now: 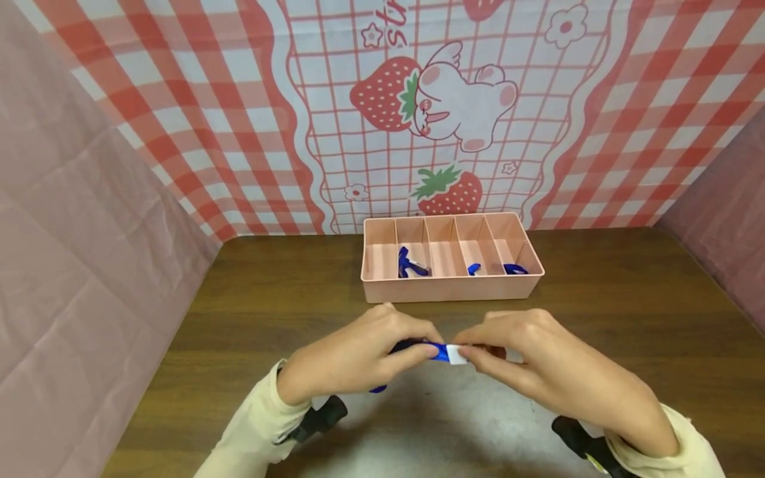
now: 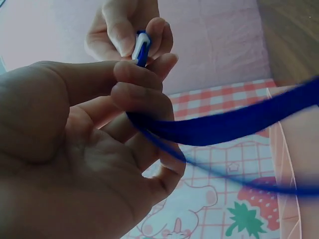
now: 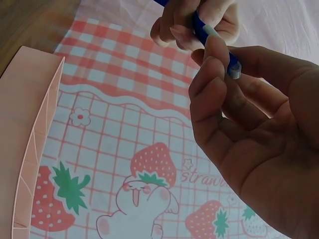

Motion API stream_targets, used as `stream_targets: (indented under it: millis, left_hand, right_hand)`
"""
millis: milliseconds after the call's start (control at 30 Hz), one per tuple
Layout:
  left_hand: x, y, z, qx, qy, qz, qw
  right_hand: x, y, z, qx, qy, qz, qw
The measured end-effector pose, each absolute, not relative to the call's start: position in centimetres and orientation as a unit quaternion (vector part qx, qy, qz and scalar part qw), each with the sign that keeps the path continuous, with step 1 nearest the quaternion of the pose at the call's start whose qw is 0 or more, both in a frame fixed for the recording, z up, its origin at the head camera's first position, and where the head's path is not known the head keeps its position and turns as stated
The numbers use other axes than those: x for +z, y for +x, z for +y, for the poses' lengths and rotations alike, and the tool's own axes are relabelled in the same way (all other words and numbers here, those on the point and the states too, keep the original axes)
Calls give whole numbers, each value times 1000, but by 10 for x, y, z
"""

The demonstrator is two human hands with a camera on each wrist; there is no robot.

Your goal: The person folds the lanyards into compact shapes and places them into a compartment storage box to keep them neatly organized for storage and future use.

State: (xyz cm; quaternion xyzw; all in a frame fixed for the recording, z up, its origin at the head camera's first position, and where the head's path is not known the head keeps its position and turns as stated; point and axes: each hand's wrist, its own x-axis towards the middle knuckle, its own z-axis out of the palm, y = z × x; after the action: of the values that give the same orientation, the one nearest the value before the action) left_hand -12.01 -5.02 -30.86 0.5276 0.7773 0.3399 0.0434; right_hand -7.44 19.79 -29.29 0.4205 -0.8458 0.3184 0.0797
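Note:
Both hands hold a blue ribbon strap (image 1: 441,352) over the table, close in front of the pink divided box. My left hand (image 1: 367,352) pinches the strap between thumb and fingers. From under it the ribbon (image 2: 224,124) trails as a loose loop in the left wrist view. At the strap's other end, my right hand (image 1: 532,352) pinches a flat white piece (image 1: 457,354) between thumb and fingertips. A small silvery end (image 3: 235,73) pokes out beside the right fingers in the right wrist view. The hands' fingertips are close together, partly hiding the strap.
The pink box (image 1: 451,291) stands at the back of the wooden table (image 1: 239,332), against a strawberry-patterned cloth (image 1: 382,166). Inside its compartments lie a blue strap (image 1: 404,262) at left, a small blue piece (image 1: 474,269) and a blue loop (image 1: 515,269) at right.

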Motion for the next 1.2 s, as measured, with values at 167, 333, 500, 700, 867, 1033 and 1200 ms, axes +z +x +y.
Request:
stream_targets:
  millis: [167, 333, 500, 700, 867, 1033, 1200]
  left_hand:
    - [-305, -120, -56, 326, 510, 794, 44]
    - [-302, -121, -61, 336, 501, 797, 40]
    - [-305, -121, -65, 348, 510, 786, 31]
    - [-313, -119, -74, 333, 519, 787, 22]
    - [-318, -117, -81, 325, 509, 796, 34]
    - [-321, -115, -89, 325, 502, 800, 45]
    - [-323, -115, -99, 318, 491, 810, 44]
  right_hand:
    - [-291, -73, 203, 318, 420, -844, 103]
    - [-293, -75, 209, 333, 434, -826, 138]
    - [-299, -75, 214, 342, 428, -825, 139]
    - [-303, -72, 221, 342, 428, -827, 125]
    - [-304, -66, 226, 335, 411, -841, 106]
    - [-309, -68, 230, 352, 434, -819, 133]
    - [-313, -69, 236, 363, 447, -805, 146]
